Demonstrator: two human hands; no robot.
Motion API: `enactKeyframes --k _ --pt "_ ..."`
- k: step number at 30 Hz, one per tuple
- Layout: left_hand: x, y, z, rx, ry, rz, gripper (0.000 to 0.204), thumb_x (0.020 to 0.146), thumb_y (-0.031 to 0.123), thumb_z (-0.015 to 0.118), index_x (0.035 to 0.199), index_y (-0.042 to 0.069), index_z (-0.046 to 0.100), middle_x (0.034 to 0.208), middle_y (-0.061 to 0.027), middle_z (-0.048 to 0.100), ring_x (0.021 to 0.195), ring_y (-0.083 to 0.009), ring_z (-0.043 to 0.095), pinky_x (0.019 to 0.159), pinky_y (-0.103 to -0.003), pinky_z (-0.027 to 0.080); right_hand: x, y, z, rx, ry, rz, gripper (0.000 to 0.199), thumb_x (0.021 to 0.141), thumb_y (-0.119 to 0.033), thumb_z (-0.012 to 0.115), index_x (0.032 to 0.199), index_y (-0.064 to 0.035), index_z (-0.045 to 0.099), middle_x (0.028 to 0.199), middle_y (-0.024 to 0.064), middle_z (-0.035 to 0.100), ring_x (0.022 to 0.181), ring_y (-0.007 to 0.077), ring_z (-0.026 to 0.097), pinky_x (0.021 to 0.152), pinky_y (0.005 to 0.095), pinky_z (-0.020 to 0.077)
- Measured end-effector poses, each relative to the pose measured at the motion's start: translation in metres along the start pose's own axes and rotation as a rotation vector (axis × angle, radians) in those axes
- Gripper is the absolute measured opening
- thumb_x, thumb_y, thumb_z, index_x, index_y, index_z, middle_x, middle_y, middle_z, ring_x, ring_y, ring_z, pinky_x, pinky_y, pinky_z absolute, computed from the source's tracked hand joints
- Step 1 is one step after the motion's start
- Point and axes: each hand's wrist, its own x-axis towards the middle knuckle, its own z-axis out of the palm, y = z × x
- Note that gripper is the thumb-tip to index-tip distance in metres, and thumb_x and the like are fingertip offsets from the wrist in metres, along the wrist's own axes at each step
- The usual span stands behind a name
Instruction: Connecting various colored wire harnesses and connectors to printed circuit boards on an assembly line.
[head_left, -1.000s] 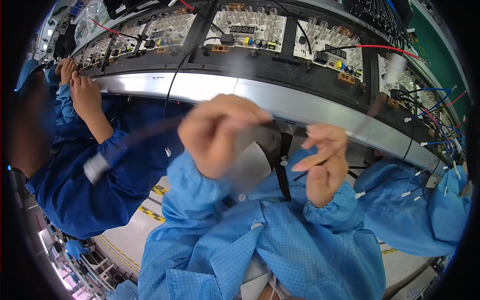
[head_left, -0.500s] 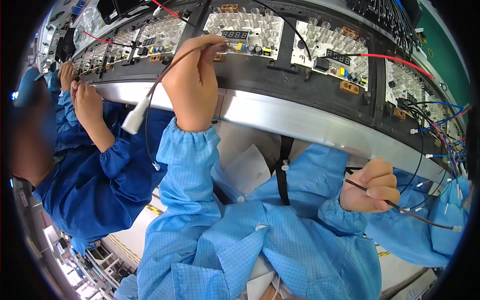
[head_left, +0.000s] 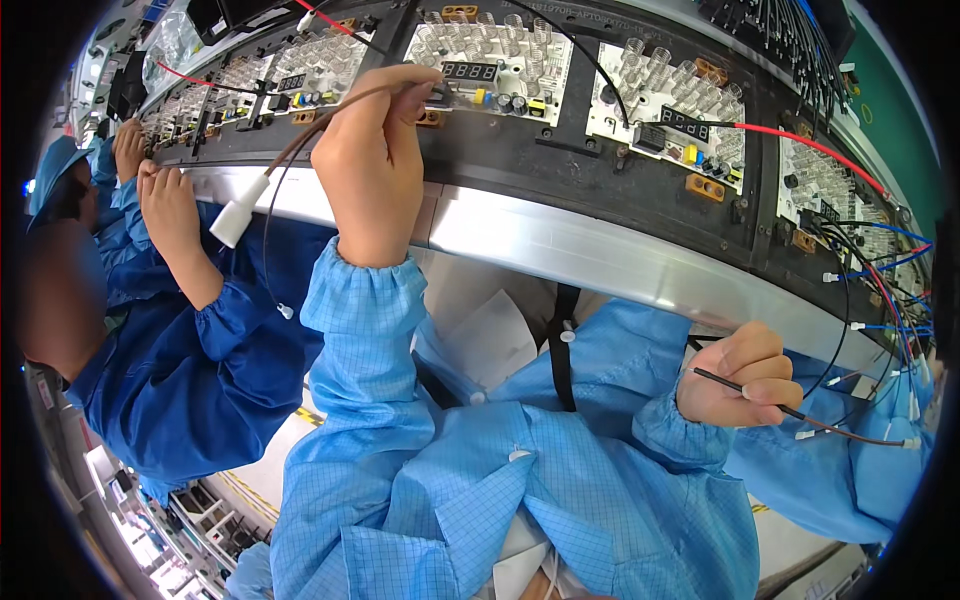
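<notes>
Left hand still pinches one brown cable at the circuit board; right hand, slightly higher, grips one black wire.

Left hand raised to a white circuit board with a digit display, fingers pinching a brown cable ending in a white connector. Right hand low at the conveyor's metal rail, closed around a thin dark wire — a co-worker's hands at the left, in darker blue sleeves.
</notes>
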Motion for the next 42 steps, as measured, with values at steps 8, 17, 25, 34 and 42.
enactKeyframes --k 8,17,25,34,42 --pt "0.001 -0.008 -0.003 -0.033 -0.036 0.005 0.006 0.086 -0.003 0.059 0.087 -0.001 0.065 0.085 -0.0096 0.068 0.066 -0.0219 0.065 0.059 -0.027 0.049 0.002 -0.004 0.006 -0.035 -0.038 -0.005 0.038 0.100 -0.043 0.041 0.076 -0.0138 0.041 0.058 -0.0024 0.032 0.052 0.0101 0.033 0.051 0.0262 0.0234" --pt "0.002 -0.014 -0.009 -0.066 -0.043 0.019 0.006 0.085 -0.005 0.059 0.085 -0.002 0.064 0.087 -0.0068 0.069 0.063 -0.0195 0.062 0.058 -0.027 0.048 0.006 -0.003 0.011 0.034 0.055 -0.004 0.038 0.096 -0.040 0.052 0.075 -0.0087 0.048 0.056 0.0018 0.043 0.048 0.0149 0.043 0.046 0.0281 0.0318" --pt "0.005 -0.005 -0.015 -0.012 -0.105 -0.034 0.005 0.088 0.003 0.062 0.090 0.000 0.066 0.087 -0.0061 0.069 0.060 -0.0161 0.061 0.056 -0.024 0.048 0.056 0.003 0.040 -0.397 -0.164 -0.095 0.020 0.093 -0.018 0.058 0.081 -0.0029 0.054 0.064 0.0084 0.055 0.057 0.0221 0.052 0.055 0.0288 0.0433" --pt "0.013 -0.005 -0.017 -0.057 -0.161 -0.062 0.005 0.089 0.004 0.062 0.091 0.001 0.065 0.081 -0.0057 0.066 0.060 -0.0132 0.060 0.057 -0.023 0.048 0.078 0.017 0.058 -0.660 -0.377 0.293 0.007 0.085 -0.005 0.065 0.083 0.0022 0.065 0.083 0.0072 0.067 0.071 0.0175 0.064 0.062 0.0275 0.0483" --pt "0.020 -0.015 -0.020 -0.067 -0.195 -0.051 0.007 0.090 0.004 0.059 0.091 -0.002 0.064 0.084 -0.0063 0.067 0.066 -0.0140 0.063 0.059 -0.024 0.049 0.088 0.030 0.057 -0.815 -0.521 0.251 0.008 0.087 -0.002 0.061 0.089 0.0049 0.066 0.082 0.0085 0.067 0.073 0.0151 0.067 0.067 0.0253 0.0518"
